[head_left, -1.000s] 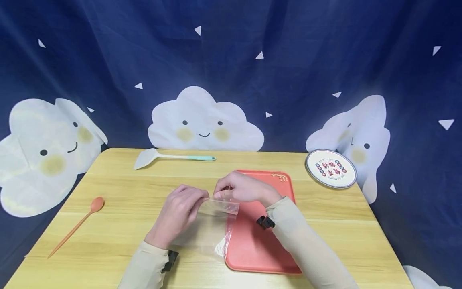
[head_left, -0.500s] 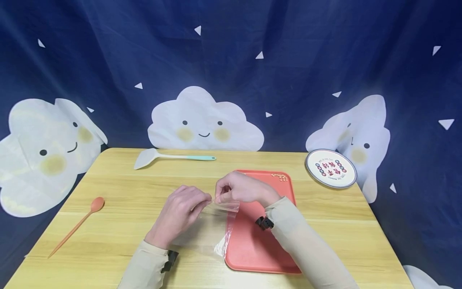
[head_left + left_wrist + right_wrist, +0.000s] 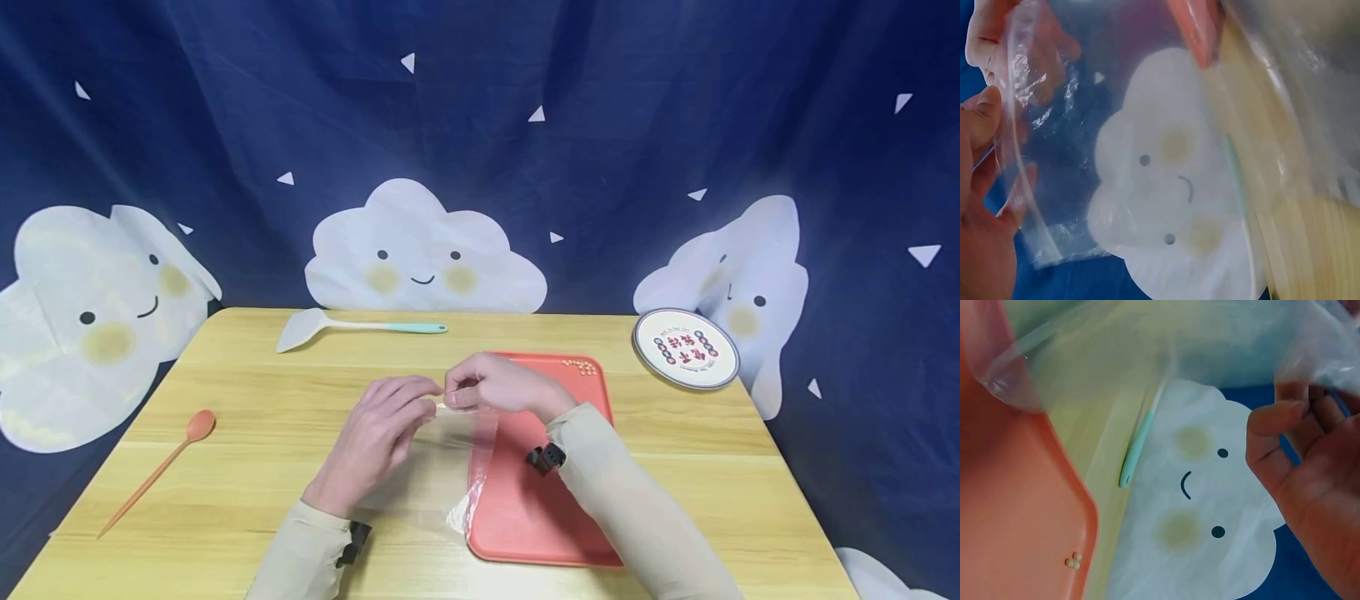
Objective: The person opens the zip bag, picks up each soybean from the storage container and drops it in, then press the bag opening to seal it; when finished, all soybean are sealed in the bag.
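A clear plastic zip bag (image 3: 459, 442) hangs between my two hands, its lower part over the left edge of a pink tray (image 3: 543, 517). My left hand (image 3: 375, 433) holds the bag's top edge, thumb and fingers close to the zip strip. Just right of it, the curled fingers of my right hand (image 3: 506, 385) pinch the same edge. In the left wrist view the bag (image 3: 1054, 206) spreads out see-through, with some fingers behind the film. Blurred film of the bag (image 3: 1197, 344) crosses the top of the right wrist view. I see nothing inside the bag.
Several small round beige pieces (image 3: 581, 367) lie in the tray's far right corner. A spatula (image 3: 360, 325) with a mint handle lies at the table's back edge. An orange spoon (image 3: 168, 462) lies at left, and a printed plate (image 3: 686, 348) at the back right.
My right hand has risen slightly with the bag's edge. The left hand's fingers have spread and straightened a little, and the bag's mouth is lifted. Tray, spoon, spatula and plate stay put.
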Available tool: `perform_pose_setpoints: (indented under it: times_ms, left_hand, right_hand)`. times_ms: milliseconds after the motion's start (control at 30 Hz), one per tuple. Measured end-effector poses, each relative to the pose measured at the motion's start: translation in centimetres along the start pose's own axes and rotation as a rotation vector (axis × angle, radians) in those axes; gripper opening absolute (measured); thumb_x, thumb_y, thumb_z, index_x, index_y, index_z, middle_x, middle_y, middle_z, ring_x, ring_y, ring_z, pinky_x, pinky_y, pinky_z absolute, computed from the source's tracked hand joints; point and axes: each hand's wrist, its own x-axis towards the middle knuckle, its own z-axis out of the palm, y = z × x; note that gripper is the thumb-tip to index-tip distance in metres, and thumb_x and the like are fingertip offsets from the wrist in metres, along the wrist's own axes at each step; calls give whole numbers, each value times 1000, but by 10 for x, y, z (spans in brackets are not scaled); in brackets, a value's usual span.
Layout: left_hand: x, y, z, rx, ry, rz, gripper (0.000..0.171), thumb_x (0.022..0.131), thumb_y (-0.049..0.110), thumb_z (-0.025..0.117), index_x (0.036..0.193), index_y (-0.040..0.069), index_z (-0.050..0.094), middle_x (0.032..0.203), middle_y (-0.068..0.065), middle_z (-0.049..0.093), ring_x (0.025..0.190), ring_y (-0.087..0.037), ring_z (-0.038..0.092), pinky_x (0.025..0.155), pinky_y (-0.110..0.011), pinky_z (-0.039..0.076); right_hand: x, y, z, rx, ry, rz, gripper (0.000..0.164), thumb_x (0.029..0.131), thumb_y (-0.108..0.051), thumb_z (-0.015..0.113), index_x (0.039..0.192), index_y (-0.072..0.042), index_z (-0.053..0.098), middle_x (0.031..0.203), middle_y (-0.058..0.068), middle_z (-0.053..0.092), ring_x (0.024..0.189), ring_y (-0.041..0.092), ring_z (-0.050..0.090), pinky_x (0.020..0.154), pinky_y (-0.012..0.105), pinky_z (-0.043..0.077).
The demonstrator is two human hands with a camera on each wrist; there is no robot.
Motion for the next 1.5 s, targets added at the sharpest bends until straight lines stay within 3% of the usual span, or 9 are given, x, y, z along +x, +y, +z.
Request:
perform_pose_setpoints:
  times_ms: [233, 433, 667, 800, 1067, 1267, 1500]
  left_hand:
    - [0, 1, 1, 53, 77, -11, 28, 104, 24, 47, 88, 8, 63, 99, -2, 63, 100, -31, 52, 87, -48, 37]
    - [-1, 2, 0, 88, 87, -15, 27, 104, 25, 48, 88, 9, 63, 94, 0, 63, 96, -31, 53, 82, -50, 34]
    - [-2, 1, -1, 115, 91, -10, 28, 105, 22, 48, 90, 7, 66, 91, -2, 65, 88, -27, 57, 83, -45, 40]
    - [-4, 2, -2, 111, 108, 19, 28, 104, 21, 50, 88, 6, 69, 88, -2, 66, 83, -25, 58, 78, -41, 43]
    - [-5, 7, -4, 100, 117, 51, 27, 102, 20, 53, 86, 7, 70, 86, -2, 68, 79, -22, 62, 76, -40, 46]
    - [-5, 13, -8, 115, 41, 49, 27, 102, 21, 53, 84, 8, 70, 83, 0, 67, 77, -20, 61, 75, -38, 47]
    - [-5, 18, -10, 113, -25, 5, 17, 96, 17, 60, 85, 7, 69, 84, 0, 67, 76, -19, 63, 73, -37, 46]
  right_hand:
    - [9, -2, 3, -178, 47, -21, 17, 96, -10, 58, 79, -10, 63, 66, -6, 52, 59, 8, 47, 56, 24, 42]
    - [16, -1, 0, -324, 209, -19, 16, 96, -12, 61, 81, -10, 64, 66, -7, 53, 62, 7, 48, 58, 24, 43]
    - [17, 1, -2, -301, 210, 11, 15, 97, -15, 63, 81, -15, 64, 71, -7, 58, 67, 8, 53, 63, 24, 47]
    - [18, -1, -4, -308, 216, 53, 11, 95, -13, 64, 85, -12, 68, 74, -8, 62, 71, 8, 57, 67, 24, 50]
    - [24, 2, -8, -295, 310, 165, 13, 94, -13, 62, 83, -15, 68, 71, -6, 61, 69, 11, 56, 66, 26, 48]
    - [26, 7, -11, -263, 368, 264, 13, 95, -13, 61, 84, -14, 68, 72, -6, 63, 71, 12, 58, 68, 28, 50]
    - [27, 13, -12, -284, 437, 312, 13, 89, -7, 60, 80, -15, 66, 74, -6, 64, 75, 12, 60, 72, 28, 51]
